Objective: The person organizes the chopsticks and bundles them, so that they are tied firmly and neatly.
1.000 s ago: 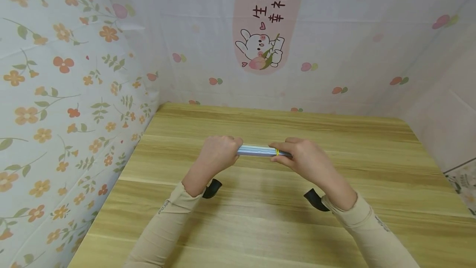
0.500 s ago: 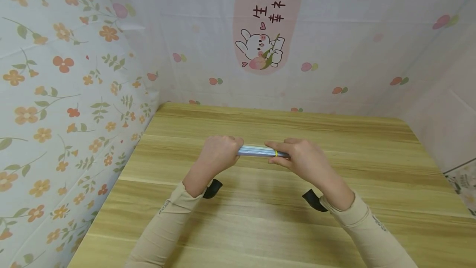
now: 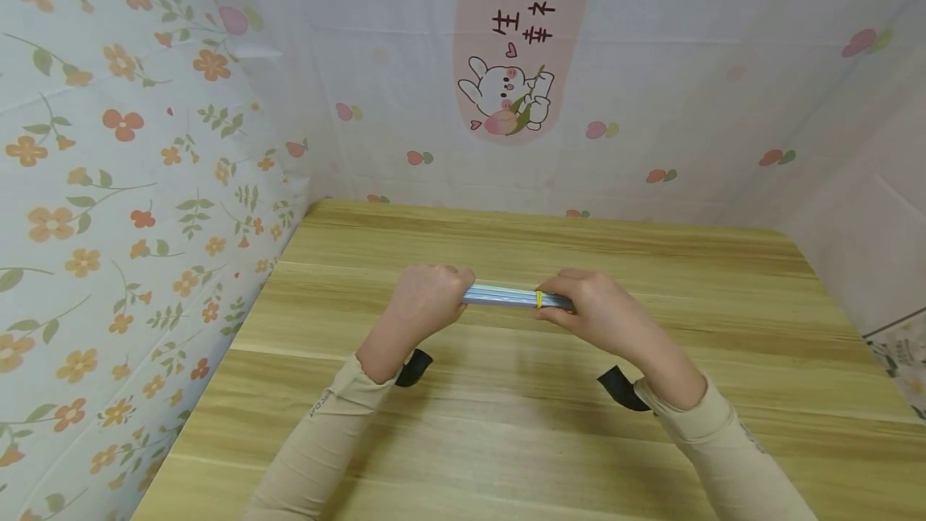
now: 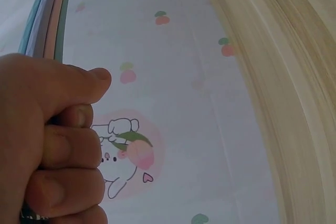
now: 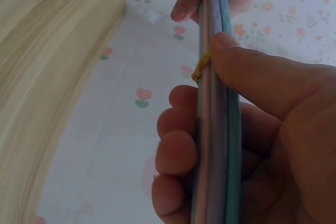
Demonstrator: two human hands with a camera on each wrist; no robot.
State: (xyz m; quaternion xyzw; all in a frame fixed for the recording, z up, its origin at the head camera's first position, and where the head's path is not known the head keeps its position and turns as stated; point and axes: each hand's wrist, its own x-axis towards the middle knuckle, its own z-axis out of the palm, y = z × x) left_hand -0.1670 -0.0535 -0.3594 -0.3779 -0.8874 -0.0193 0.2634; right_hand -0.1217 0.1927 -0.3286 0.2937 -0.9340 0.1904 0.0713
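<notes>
A bundle of slim pastel pencils (image 3: 499, 294) in blue, lilac, pink and green is held level above the table. My left hand (image 3: 428, 297) grips one end in a fist, its fingers wrapped round the pencils, as the left wrist view shows. Toward the other end a yellow rubber band (image 3: 538, 298) circles the bundle. My right hand (image 3: 599, 308) holds the pencils there, with the thumb (image 5: 252, 69) along one side near the band and curled fingers on the other. In the head view, the left fist hides the bundle's left end.
Below the hands lies a wood-grain table (image 3: 492, 441). A patterned cloth (image 3: 405, 103) with a rabbit print hangs behind it, and a floral cloth (image 3: 130, 223) hangs at the left. Black curved pieces (image 3: 624, 389) stick out by both wrists.
My right hand has slid a little to the right along the bundle, so its fingertips now lie at the rubber band instead of past it. My left hand has stayed in place.
</notes>
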